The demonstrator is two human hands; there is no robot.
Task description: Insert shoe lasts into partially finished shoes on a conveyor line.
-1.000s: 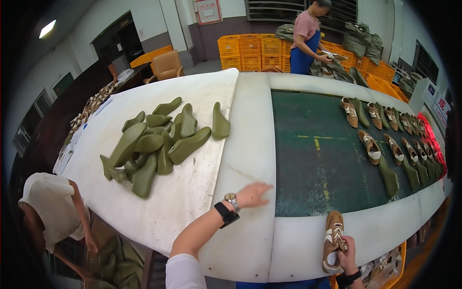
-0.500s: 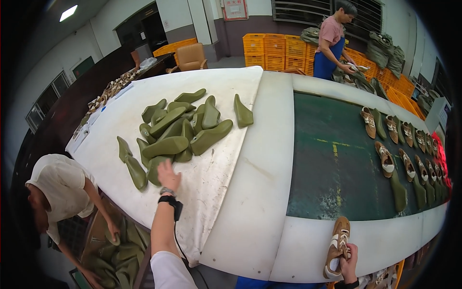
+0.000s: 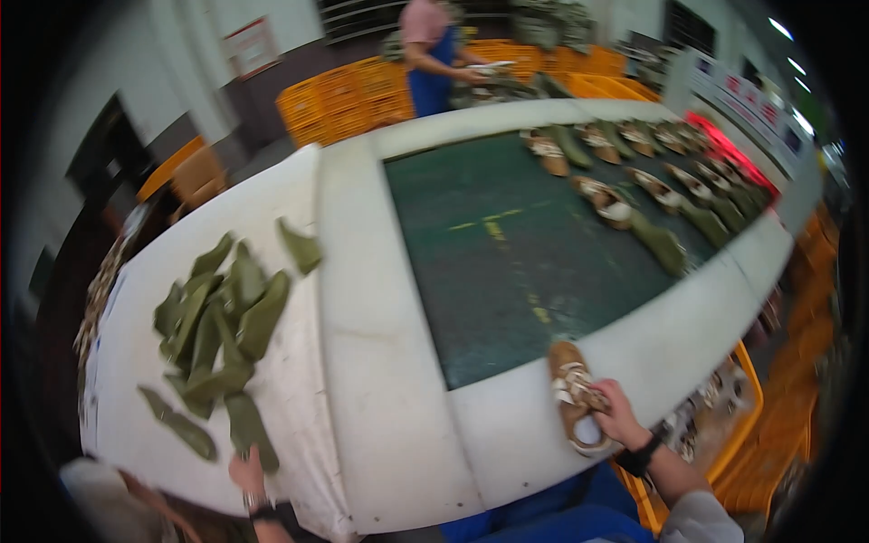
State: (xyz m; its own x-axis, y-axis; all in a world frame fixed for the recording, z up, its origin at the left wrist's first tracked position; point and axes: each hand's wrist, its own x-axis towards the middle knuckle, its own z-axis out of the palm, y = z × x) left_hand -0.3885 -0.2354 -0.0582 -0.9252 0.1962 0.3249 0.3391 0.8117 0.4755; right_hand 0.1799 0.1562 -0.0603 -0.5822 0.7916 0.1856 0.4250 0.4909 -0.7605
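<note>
My left hand [image 3: 246, 471] is closed around the lower end of a green shoe last [image 3: 247, 425] at the near edge of a heap of lasts [image 3: 217, 317]. The heap lies on a white cloth [image 3: 136, 299] at the left. Another single last [image 3: 178, 423] rests just left of the one I grip. At the right, my right hand [image 3: 619, 413] grips a brown sneaker [image 3: 572, 391] with white laces by its laced upper. The shoe's toe points away from me, and it sits over the white table border. Motion blurs some finger detail.
A green belt [image 3: 480, 271] carries rows of brown sneakers [image 3: 602, 201] and green lasts [image 3: 656, 242] toward the far right. One last [image 3: 300, 246] lies apart beside the white border. Behind stand orange crates [image 3: 344, 95] and a co-worker in a blue apron [image 3: 433, 77]. Another person [image 3: 100, 489] bends at lower left.
The view has swung right, so the table appears further left. My left hand, earlier spread over the heap, has closed on a last. My right hand still holds the sneaker.
</note>
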